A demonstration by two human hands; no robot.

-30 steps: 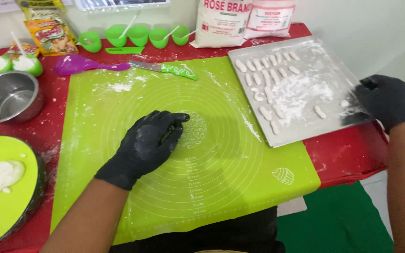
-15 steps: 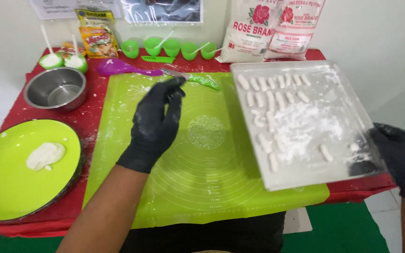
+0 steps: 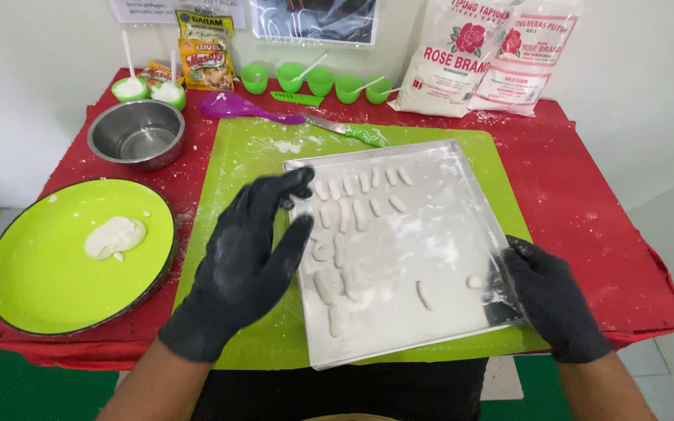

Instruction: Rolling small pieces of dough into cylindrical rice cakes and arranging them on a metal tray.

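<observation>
A square metal tray (image 3: 446, 249), dusted with flour and carrying several small white dough logs (image 3: 345, 214), lies on the green silicone mat (image 3: 251, 156). My right hand (image 3: 544, 300), in a black glove, grips the tray's near right edge. My left hand (image 3: 247, 253), also black-gloved, rests with spread fingers at the tray's left edge, its fingertips touching the rim.
A large lime plate (image 3: 56, 265) with a lump of white dough (image 3: 115, 236) sits at the left. Behind it is a steel bowl (image 3: 136, 134). Along the wall stand small green cups (image 3: 320, 79), a purple spoon (image 3: 235, 107), a green-handled knife (image 3: 349, 129), seasoning packets (image 3: 206, 62) and two flour bags (image 3: 470, 54).
The tray has slid left from the table's right side onto the middle of the green mat. My left hand came back from the far side of the mat to the tray's left edge.
</observation>
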